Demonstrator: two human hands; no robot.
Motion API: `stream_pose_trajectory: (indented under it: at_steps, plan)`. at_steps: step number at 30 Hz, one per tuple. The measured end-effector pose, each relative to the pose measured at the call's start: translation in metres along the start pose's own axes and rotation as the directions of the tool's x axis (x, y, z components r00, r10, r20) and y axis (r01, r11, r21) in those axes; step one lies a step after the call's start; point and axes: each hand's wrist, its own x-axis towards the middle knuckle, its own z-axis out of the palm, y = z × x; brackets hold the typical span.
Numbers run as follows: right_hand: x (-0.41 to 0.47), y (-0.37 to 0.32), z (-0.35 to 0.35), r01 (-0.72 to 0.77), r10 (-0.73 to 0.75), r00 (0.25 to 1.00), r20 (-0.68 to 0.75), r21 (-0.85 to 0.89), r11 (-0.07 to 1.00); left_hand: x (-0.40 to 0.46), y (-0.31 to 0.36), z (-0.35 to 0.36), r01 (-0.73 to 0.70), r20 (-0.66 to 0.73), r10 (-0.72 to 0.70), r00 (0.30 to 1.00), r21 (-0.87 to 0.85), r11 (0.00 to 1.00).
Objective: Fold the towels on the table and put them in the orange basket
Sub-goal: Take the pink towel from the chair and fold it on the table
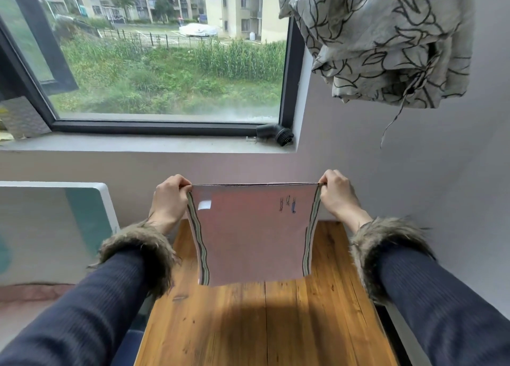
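Window is filling the upper left, dark frame, glass pane, grass and apartment blocks showing through it. Grey-lilac painted wall is running below and to the right of it, smooth, matte. Patterned curtain is hanging bunched at upper right, grey cloth with black leaf outlines, a thin cord trailing down from it. Wooden table is sitting at bottom centre, orange-brown planks, visible grain, a seam running down the middle, shadow lying across the near part. White rounded-corner panel with a teal patch is leaning at left beside the table. No container is showing in this view, orange basket is out of frame.

Pink towel is hanging in the air above the far end of the table, stretched flat and taut along its top edge, roughly square, thin smooth fabric, striped bands running down both side edges, small white tag near upper left, tiny dark figures printed near upper right. Bottom edge is hanging free, not touching the table.

Left hand is pinching the top left corner of the towel, fingers curled. Right hand is pinching the top right corner, fingers curled. Both sleeves are dark ribbed knit with shaggy brown fur cuffs.

Small black brush head is lying on the grey sill, right corner.
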Motion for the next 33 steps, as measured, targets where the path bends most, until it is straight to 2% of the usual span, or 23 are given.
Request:
stream_pose_trajectory:
  at_steps: [3, 7, 9, 12, 15, 19, 22, 24, 27, 33]
  plan:
    - [-0.002, 0.002, -0.002, 0.016, -0.013, 0.997, -0.075, 0.045, 0.999, -0.001, 0.005, -0.005, -0.07, -0.066, 0.067, 0.996, -0.048, 0.996]
    - [-0.029, 0.016, 0.002, -0.011, 0.025, 0.998, -0.066, 0.196, 0.98, -0.032, -0.006, -0.004, -0.075, -0.038, 0.07, 0.997, -0.129, 0.989]
    - [-0.057, 0.029, 0.012, -0.037, 0.039, 0.999, -0.006, 0.209, 0.977, -0.066, -0.02, 0.005, -0.013, 0.03, 0.018, 0.999, -0.148, 0.989]
    - [-0.11, 0.058, 0.033, -0.081, 0.047, 0.976, 0.212, 0.154, 0.985, -0.129, -0.05, 0.021, 0.091, 0.242, -0.058, 0.968, -0.127, 0.988]
    - [-0.166, 0.088, 0.057, -0.174, 0.129, 0.886, 0.445, 0.063, 0.983, -0.191, -0.079, 0.035, 0.117, 0.467, -0.089, 0.88, -0.033, 0.993]
    - [-0.224, 0.113, 0.083, -0.245, 0.238, 0.672, 0.701, -0.093, 0.965, -0.247, -0.106, 0.052, 0.154, 0.686, -0.185, 0.704, 0.108, 0.982]
    - [-0.243, 0.124, 0.088, -0.256, 0.272, 0.549, 0.79, -0.151, 0.955, -0.26, -0.116, 0.058, 0.175, 0.765, -0.229, 0.601, 0.154, 0.973]
    - [-0.244, 0.127, 0.088, -0.287, 0.297, 0.52, 0.801, -0.164, 0.944, -0.259, -0.118, 0.061, 0.194, 0.785, -0.241, 0.571, 0.156, 0.969]
    - [-0.234, 0.129, 0.091, -0.353, 0.313, 0.541, 0.781, -0.127, 0.927, -0.251, -0.117, 0.066, 0.209, 0.768, -0.235, 0.596, 0.134, 0.969]
    - [-0.195, 0.125, 0.103, -0.414, 0.311, 0.652, 0.692, -0.02, 0.91, -0.215, -0.114, 0.081, 0.173, 0.599, -0.185, 0.779, 0.078, 0.982]
